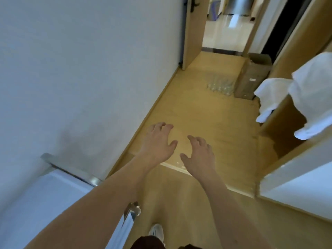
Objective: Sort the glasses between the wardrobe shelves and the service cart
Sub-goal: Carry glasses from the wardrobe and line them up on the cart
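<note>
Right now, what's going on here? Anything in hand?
Nothing in hand. A person walks down a wood-floored hallway with the left hand and right hand stretched forward, fingers loosely spread. A cluster of clear drinking glasses stands on the floor ahead, beside a brown cardboard box. White towels hang over wooden panels on the right.

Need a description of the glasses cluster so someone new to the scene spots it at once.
Follow the wood floor down the hallway toward the open doorway at the far end. Just short of the threshold, on the right, stands a grey-brown box. The glasses sit on the floor against its left side: a tight cluster of clear, see-through tumblers, the only transparent things there.
</note>
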Demonstrator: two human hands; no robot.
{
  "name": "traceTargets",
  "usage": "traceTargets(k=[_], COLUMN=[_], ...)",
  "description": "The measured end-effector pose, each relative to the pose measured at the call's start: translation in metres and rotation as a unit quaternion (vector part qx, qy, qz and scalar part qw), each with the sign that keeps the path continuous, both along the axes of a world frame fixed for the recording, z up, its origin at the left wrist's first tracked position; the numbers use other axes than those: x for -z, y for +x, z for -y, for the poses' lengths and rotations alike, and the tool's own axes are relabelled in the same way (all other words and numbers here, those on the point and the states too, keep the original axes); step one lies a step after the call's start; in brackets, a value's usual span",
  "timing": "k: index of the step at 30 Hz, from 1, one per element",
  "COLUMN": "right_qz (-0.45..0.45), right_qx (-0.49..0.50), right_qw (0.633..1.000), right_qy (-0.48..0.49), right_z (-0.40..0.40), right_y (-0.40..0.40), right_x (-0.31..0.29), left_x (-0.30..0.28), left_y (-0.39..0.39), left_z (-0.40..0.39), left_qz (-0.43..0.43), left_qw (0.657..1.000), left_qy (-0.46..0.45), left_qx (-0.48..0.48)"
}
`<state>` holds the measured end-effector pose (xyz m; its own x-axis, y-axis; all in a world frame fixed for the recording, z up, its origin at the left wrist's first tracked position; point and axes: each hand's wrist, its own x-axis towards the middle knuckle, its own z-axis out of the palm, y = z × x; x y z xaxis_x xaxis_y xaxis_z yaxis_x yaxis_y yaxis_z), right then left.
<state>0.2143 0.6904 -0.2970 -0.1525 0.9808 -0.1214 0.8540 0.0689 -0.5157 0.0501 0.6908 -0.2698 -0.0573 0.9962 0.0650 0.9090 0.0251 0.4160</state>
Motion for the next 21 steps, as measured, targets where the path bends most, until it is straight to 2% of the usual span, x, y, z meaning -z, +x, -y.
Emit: traceTargets(k=[7, 13, 21], right_qz=[0.02, 0.031, 0.023], right_qx=[0.127, 0.2, 0.238], right_qw=[0.992, 0.979, 0.971], right_qy=[0.001, -0.004, 0.018], right_z=[-0.077, -0.141, -0.26], right_y=[0.023, 0.078, 0.167], right_x=[-0.013, -0.02, -0.022], left_x=[-0.006, -0.01, -0.008], left_y=[0.012, 0.044, 0.145], left_z=[-0.119, -0.221, -0.347], left_qz=[-0.033, 0.016, 0.005], left_qw=[0.993, 0.989, 0.978], left_qy=[0.002, 0.018, 0.018], left_qx=[0.111, 0.145, 0.208])
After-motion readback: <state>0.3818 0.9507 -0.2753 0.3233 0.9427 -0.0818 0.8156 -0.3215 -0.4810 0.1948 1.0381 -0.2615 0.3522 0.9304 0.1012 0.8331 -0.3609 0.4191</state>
